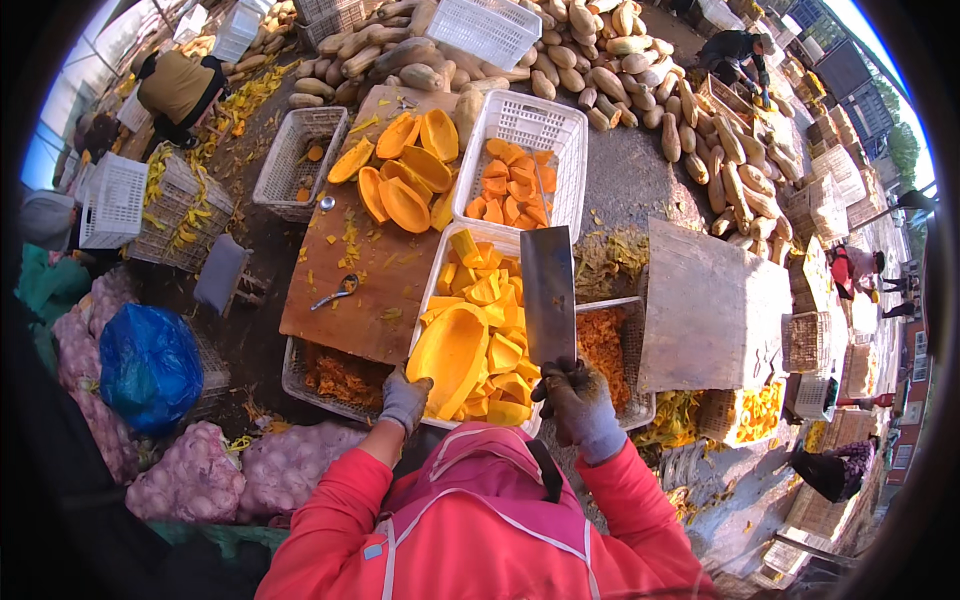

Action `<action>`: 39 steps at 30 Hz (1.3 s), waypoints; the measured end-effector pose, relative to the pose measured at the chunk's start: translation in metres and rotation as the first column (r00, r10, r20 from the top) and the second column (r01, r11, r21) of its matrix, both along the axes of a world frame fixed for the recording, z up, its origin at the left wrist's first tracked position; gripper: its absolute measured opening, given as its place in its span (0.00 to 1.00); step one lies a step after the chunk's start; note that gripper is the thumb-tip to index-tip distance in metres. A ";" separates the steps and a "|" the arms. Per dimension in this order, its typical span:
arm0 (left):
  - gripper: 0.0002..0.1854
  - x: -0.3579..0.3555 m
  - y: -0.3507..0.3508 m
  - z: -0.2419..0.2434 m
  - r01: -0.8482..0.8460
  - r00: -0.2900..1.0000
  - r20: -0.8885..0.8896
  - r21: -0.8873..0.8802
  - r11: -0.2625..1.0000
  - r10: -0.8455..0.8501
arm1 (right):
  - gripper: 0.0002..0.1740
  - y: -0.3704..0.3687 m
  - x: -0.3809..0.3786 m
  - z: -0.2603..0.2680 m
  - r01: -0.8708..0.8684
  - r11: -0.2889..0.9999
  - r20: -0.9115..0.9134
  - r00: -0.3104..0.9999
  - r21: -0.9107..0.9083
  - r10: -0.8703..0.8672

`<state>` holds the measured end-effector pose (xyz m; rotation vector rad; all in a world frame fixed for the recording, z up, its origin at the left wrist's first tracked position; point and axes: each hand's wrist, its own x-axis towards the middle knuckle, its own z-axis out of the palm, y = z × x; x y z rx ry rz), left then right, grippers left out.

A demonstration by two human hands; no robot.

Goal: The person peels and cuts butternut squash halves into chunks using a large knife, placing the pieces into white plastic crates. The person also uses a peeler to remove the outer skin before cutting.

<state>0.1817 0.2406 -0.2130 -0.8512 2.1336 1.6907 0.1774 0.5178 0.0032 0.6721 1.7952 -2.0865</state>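
My gloved left hand [406,401] grips the near end of a hollowed, peeled pumpkin half [450,352], its scooped side facing up. Beneath and beside that half, cut pumpkin chunks [504,352] fill a white plastic crate [433,281]. A broad cleaver [549,289] points away from me over the crate's right side, its handle in my gloved right hand [581,405]. The blade hides part of the crate's edge. Left of the crate, more hollowed pumpkin halves [405,199] are heaped on a wooden board [315,270]. A metal spoon [337,292] lies nearer on that board.
A second white crate [574,172] holds orange pieces. Crates of pumpkin pulp [341,379] flank me. Whole pumpkins [600,60] lie piled beyond. Mesh sacks of bulbs [187,472] and a blue plastic bag [150,364] stand left. Another board [716,307] lies right. Other people [180,86] work farther off.
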 end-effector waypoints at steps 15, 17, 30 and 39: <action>0.28 -0.014 -0.011 -0.040 0.329 0.894 0.257 0.178 0.927 -0.367 | 0.21 0.032 -0.035 -0.227 -0.792 0.443 0.382 0.597 0.419 0.706; 0.30 -0.014 -0.017 -0.044 0.340 0.892 0.277 0.109 0.934 -0.357 | 0.20 0.031 -0.038 -0.205 -0.745 0.430 0.345 0.635 0.509 0.691; 0.28 -0.060 0.001 -0.050 0.409 0.853 0.288 0.151 0.900 -0.436 | 0.26 0.044 -0.057 -0.245 -0.870 0.328 0.413 0.469 0.368 0.780; 0.27 -0.055 0.007 -0.059 0.376 0.878 0.212 0.253 0.891 -0.430 | 0.18 0.063 -0.047 -0.291 -0.817 0.573 0.580 0.433 -0.072 0.690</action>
